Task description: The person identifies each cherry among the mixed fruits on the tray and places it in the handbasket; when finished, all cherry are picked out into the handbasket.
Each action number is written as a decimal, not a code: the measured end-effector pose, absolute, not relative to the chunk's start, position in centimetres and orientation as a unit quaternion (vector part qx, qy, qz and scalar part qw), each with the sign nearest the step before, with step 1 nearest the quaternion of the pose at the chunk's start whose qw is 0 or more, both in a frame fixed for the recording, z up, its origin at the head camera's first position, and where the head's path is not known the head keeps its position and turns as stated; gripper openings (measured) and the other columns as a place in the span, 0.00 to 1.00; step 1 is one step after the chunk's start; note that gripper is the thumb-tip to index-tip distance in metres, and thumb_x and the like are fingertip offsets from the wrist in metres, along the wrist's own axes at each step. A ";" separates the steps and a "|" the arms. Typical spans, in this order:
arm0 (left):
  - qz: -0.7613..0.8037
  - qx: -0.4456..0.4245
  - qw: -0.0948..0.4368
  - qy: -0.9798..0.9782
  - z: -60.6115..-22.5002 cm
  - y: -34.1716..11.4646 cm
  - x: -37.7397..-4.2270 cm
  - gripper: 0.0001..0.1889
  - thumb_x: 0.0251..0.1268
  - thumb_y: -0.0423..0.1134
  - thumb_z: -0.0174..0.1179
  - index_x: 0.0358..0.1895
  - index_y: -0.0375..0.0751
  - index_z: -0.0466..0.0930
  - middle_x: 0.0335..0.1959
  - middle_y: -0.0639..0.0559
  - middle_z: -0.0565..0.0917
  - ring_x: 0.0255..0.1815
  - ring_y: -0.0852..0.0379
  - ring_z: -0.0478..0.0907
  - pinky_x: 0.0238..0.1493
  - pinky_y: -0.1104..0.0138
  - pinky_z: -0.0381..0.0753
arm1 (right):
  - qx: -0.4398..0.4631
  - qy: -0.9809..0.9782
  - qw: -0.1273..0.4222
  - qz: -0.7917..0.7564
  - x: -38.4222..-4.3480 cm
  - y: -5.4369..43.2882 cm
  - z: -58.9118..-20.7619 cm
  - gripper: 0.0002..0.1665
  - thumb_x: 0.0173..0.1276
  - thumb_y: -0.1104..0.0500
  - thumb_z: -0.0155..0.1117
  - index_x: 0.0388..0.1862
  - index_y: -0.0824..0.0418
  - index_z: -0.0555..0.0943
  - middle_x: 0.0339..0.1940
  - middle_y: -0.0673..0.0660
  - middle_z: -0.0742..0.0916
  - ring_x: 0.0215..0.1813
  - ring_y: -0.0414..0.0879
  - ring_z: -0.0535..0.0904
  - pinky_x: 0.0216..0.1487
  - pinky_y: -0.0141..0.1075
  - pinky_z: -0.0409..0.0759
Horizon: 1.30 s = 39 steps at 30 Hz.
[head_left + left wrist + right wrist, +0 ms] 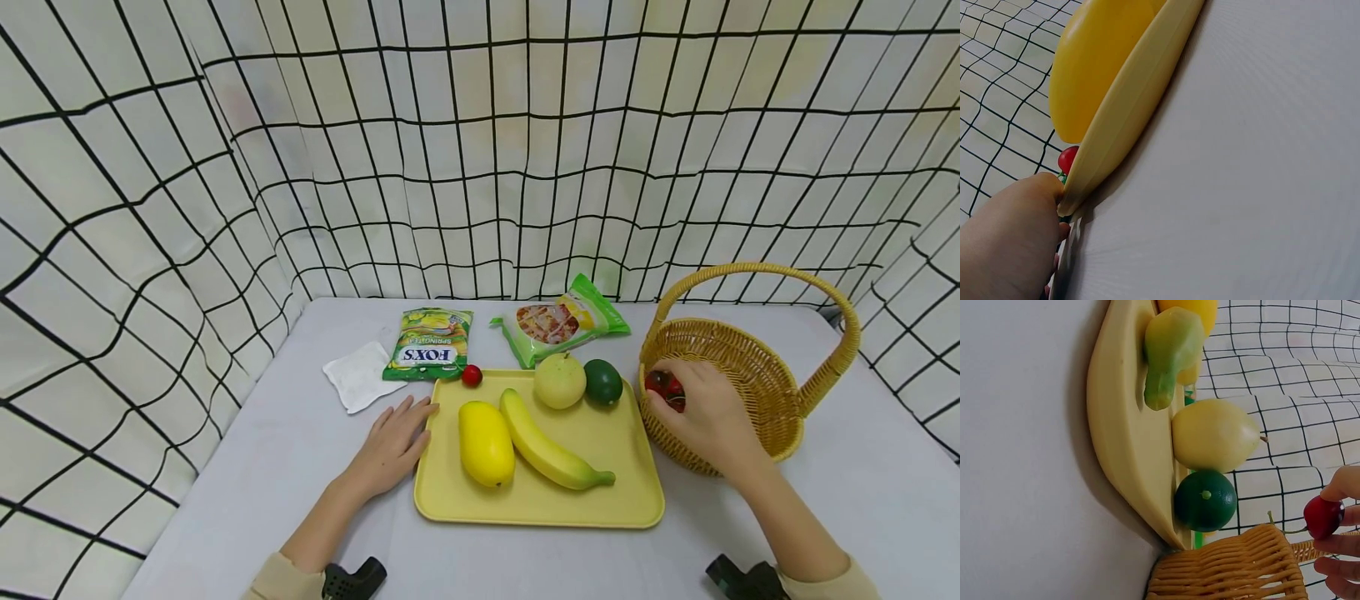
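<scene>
My right hand (708,412) pinches a dark red cherry (1324,517) with a green stem, over the near left rim of the wicker basket (761,375). Fingers partly hide the cherry in the head view. On the table, my left hand (390,446) lies with its fingers stretched out, touching the left edge of the yellow tray (540,510). That tray carries a banana (551,454), a plump yellow fruit (486,446), a pale yellow-green pear (560,382) and a dark green round fruit (603,382). Another red cherry (472,376) sits at its far left corner.
Behind the tray lie a green FOX'S candy bag (429,343) and a green snack bag (558,323). A white packet (362,377) is left of them. The basket's tall handle (757,268) arches above it. Black netting (491,150) over white cloth surrounds the table.
</scene>
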<state>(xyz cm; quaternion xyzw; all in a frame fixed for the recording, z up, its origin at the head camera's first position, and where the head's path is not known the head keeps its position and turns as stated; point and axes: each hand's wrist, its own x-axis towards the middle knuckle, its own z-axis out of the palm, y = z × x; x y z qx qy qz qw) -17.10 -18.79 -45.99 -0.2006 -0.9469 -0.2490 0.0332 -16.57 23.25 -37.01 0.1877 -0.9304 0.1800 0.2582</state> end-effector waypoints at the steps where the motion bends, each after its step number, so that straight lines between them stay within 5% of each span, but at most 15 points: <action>1: -0.249 -0.201 0.033 -0.947 -46.0 -18.8 -17.1 0.22 0.70 0.44 0.46 0.65 0.46 0.65 0.67 0.47 0.64 0.70 0.45 0.51 0.67 0.48 0.42 | 0.186 -0.931 0.256 0.183 -16.5 23.3 -36.9 0.20 0.52 0.59 0.69 0.44 0.63 0.76 0.37 0.61 0.83 0.41 0.55 0.75 0.35 0.49 0.78; 17: -0.251 -0.202 0.032 -0.946 -46.0 -18.8 -17.1 0.22 0.70 0.43 0.46 0.65 0.45 0.64 0.67 0.46 0.64 0.70 0.44 0.51 0.67 0.48 0.42 | 0.149 -0.942 0.238 0.184 -16.4 24.9 -36.9 0.21 0.53 0.59 0.68 0.46 0.63 0.76 0.39 0.61 0.82 0.43 0.57 0.74 0.37 0.51 0.76; 39: -0.251 -0.200 0.034 -0.947 -45.9 -18.7 -17.1 0.21 0.70 0.43 0.46 0.65 0.45 0.65 0.66 0.47 0.65 0.70 0.44 0.51 0.67 0.48 0.43 | 0.099 -0.975 0.117 0.163 -17.5 28.1 -38.9 0.20 0.57 0.58 0.64 0.45 0.67 0.75 0.38 0.67 0.82 0.39 0.62 0.77 0.30 0.51 0.76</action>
